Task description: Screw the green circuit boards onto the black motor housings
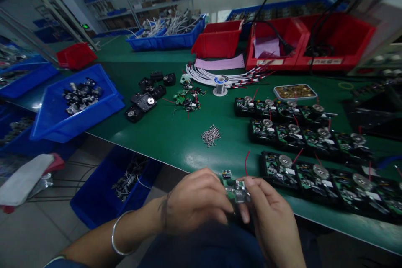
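Low at the table's front edge, a small green circuit board (235,190) with a red wire standing up from it sits between my two hands. My right hand (273,213) pinches its right side, thumb on top and a fingertip showing below. My left hand (197,201) is closed, its curled fingers against the board's left side; its thumb is hidden. Just beyond lies a pile of small screws (211,135). To the right, rows of black housings (307,176) hold green boards with round metal discs and red wires.
Loose green boards (188,96) and black housings (144,101) lie left of centre. Behind them are a solder spool (220,86), white wires (201,76) and red bins (216,41). A tray of brass-coloured parts (295,92) stands right. A blue bin (50,121) overhangs the left edge.
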A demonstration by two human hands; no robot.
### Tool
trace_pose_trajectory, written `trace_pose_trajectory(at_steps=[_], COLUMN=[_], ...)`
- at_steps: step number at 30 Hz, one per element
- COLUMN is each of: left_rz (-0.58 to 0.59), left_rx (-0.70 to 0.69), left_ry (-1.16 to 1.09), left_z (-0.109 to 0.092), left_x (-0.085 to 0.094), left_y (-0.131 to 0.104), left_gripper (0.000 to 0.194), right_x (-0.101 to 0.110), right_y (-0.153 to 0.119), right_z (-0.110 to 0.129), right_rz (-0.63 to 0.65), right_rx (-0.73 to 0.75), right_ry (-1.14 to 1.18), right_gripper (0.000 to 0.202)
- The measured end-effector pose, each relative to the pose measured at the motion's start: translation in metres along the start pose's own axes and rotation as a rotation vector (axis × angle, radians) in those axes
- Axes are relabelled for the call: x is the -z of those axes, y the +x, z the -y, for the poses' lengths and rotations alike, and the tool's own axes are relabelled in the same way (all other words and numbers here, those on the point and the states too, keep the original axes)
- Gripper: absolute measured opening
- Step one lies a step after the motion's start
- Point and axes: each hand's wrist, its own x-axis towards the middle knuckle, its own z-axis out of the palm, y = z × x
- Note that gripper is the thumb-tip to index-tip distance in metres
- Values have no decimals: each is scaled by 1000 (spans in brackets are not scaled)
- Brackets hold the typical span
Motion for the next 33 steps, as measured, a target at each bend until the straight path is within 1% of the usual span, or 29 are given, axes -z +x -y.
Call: trace_pose_trajectory(at_steps=[1, 2, 3, 4, 5, 6, 7, 8, 10, 15, 19, 24, 28, 31, 33], left_rz=[-38, -83, -126, -144, -142, -126, -110, -101, -79, -52, -21, 7, 47, 42, 18], left_rx=[81, 197, 329, 442, 519, 563, 577, 579, 565, 530, 508, 474, 446, 427, 415], left_ry=[3, 50, 134, 238, 327, 392, 426, 437, 465, 563, 578, 584, 599, 600, 584], left_z=[9, 21, 34, 47, 59, 69, 77, 82, 85, 82, 83, 83, 85, 84, 79], left_x=[2, 4, 6, 9, 11, 13, 14, 15, 15, 11, 10, 9, 8, 11, 14], left_y=[1, 3, 5, 7, 10, 12, 15, 17, 19, 17, 18, 23, 24, 23, 24], left_gripper=[19, 18, 16, 13, 10, 8, 7, 6, 7, 8, 8, 9, 14, 15, 14], right_x=[0, 1, 1, 2, 2, 2, 3, 3, 3, 3, 4, 4, 3, 4, 5], right_y=[0, 0, 0, 1, 1, 1, 2, 3, 3, 3, 2, 2, -1, -3, -3], right_z=[0, -1, -1, -2, -3, -5, -6, -7, -9, -8, -9, -9, -5, -1, 0], right_rz=[9, 23, 38, 53, 65, 75, 78, 78, 73, 81, 101, 93, 90, 74, 70], right_rx=[1, 4, 5, 6, 11, 18, 27, 36, 48, 46, 49, 53, 33, 11, 11], right_ry=[-11, -24, -35, -45, -50, -55, -60, -66, -75, -83, -80, -95, -76, -63, -52], right_gripper=[33, 34, 35, 36, 37, 39, 40, 40, 40, 38, 38, 39, 38, 36, 35])
